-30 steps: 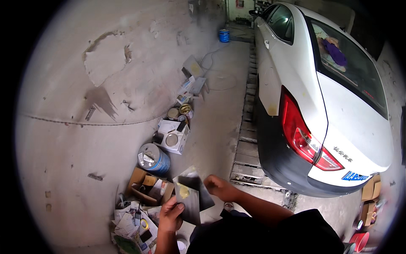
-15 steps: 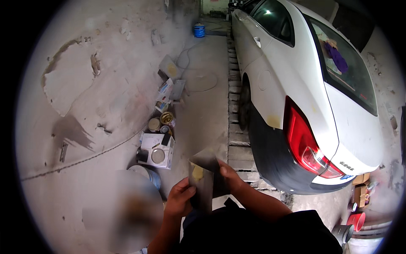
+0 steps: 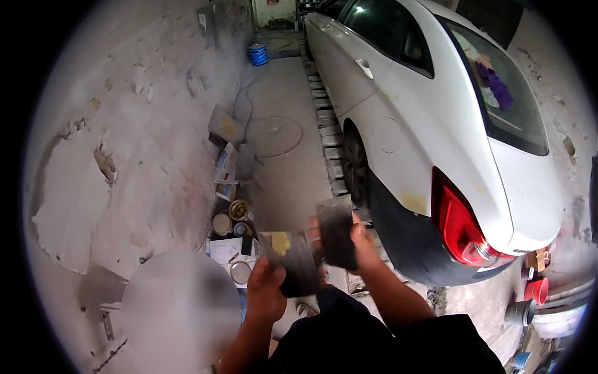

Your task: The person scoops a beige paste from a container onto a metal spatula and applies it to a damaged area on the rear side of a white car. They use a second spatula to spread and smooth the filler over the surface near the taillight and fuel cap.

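landmark: white car (image 3: 405, 106). both hands left of the car's dark bumper (image 3: 405, 243).

left hand (image 3: 266, 293): thumb on the face, fingers bent behind, pinching a grey plate (image 3: 298, 269) near its left edge. lump of yellow paste (image 3: 280, 243) at the plate's far edge.

right hand (image 3: 369, 252): half curled, fingers at one side and thumb at the other, gripping a dark plate (image 3: 336, 235) across its width. this plate is nearer the car than the grey one. the two sit just beside each other; cannot tell if they touch.

on the car: yellow patch (image 3: 413, 201) left of the tail light (image 3: 458, 224).

farther left of the car than the hands: tins (image 3: 240, 210), white box (image 3: 222, 250). left of the car's front half: blue bucket (image 3: 258, 55). behind the car's rear: red bucket (image 3: 536, 290).
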Demonstrator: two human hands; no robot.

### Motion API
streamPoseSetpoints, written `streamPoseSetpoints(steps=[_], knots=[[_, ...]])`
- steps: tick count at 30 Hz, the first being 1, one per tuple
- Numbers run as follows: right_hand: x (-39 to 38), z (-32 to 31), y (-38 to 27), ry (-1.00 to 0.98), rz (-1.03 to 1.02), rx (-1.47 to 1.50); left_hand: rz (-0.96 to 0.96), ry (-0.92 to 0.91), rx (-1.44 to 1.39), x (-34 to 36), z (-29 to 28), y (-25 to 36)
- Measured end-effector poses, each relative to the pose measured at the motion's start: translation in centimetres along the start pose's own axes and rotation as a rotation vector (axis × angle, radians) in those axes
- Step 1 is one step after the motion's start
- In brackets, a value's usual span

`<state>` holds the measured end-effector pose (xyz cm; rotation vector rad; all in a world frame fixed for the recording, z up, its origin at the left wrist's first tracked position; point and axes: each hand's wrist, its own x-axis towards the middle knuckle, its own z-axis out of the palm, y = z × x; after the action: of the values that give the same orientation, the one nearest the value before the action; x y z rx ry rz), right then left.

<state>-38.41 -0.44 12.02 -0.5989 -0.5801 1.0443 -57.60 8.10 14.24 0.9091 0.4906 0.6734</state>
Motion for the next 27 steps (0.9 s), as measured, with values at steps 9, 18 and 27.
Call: streamPoseSetpoints(steps=[9,18,27], knots=[[11.4,-1.0,-4.0,-0.048,-0.47,-1.489,0.103,0.102,-0.022,14.0,1.8,1.3],[20.8,-1.4,-5.2,-0.034,-0.54,-1.581,0.076,0.088,0.107,23.9,3.4,3.8],[29.7,-6.0,-4.3,0.059,-0.279,-1.252,0.329,0.177,0.726,35.3,-1.2,5.9]])
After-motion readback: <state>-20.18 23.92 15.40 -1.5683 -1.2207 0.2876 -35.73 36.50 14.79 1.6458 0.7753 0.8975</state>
